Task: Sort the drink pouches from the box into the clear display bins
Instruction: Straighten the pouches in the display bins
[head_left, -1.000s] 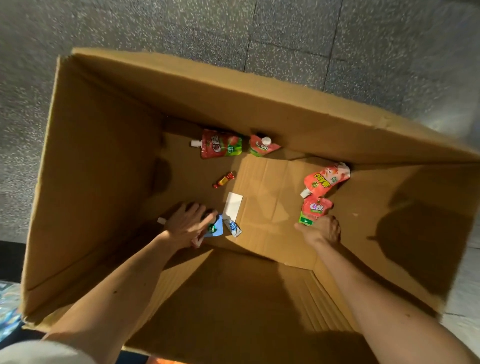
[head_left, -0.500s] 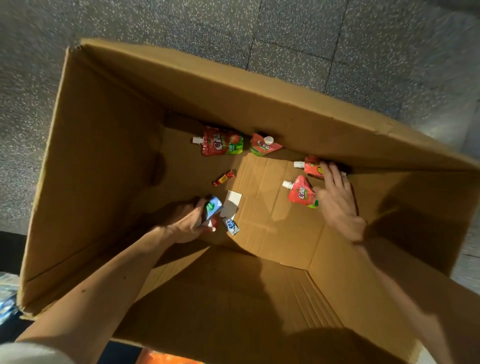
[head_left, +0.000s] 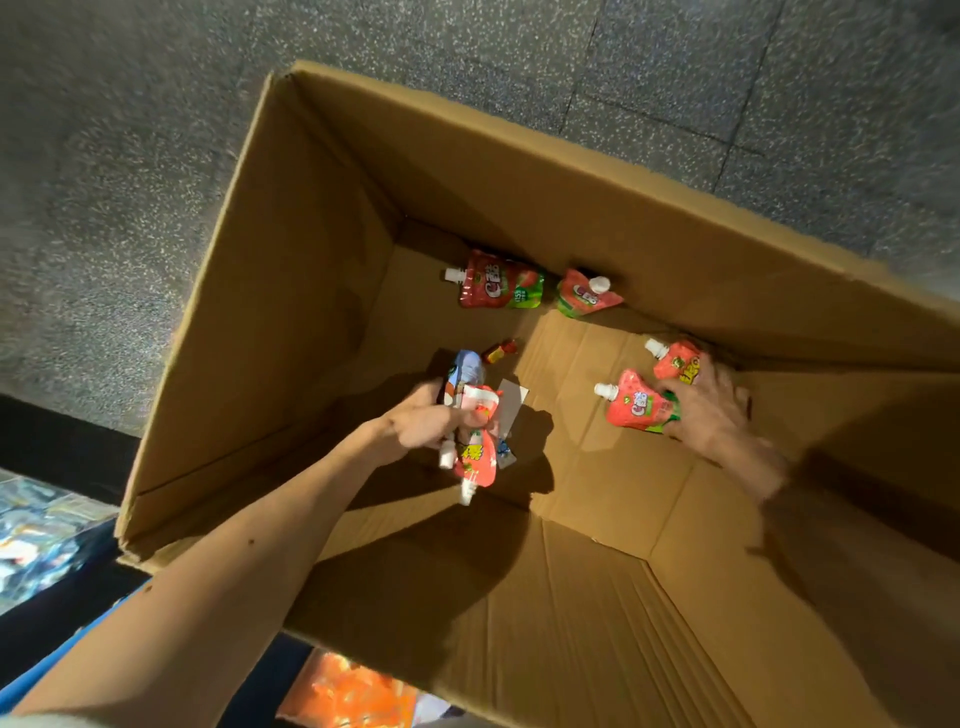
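I look down into a large cardboard box (head_left: 311, 291). My left hand (head_left: 426, 423) grips a bunch of pouches (head_left: 475, 415), a blue one and pink ones with white spouts, lifted above the box floor. My right hand (head_left: 709, 410) holds two red pouches at the box's right side, a nearer one (head_left: 636, 402) and a farther one (head_left: 675, 361). Two more red and green pouches lie against the far wall, a flat one (head_left: 498, 283) and a smaller one (head_left: 584, 296).
A small red and yellow candy wrapper (head_left: 500, 352) and a white slip (head_left: 511, 408) lie on the box floor. Speckled grey floor surrounds the box. An orange package (head_left: 353, 691) shows below the near edge, and shiny packets (head_left: 36, 540) at far left.
My left hand has raised its pouches off the box floor. My right hand has closed on the two red pouches at the right. The view has shifted, so the box sits further right.
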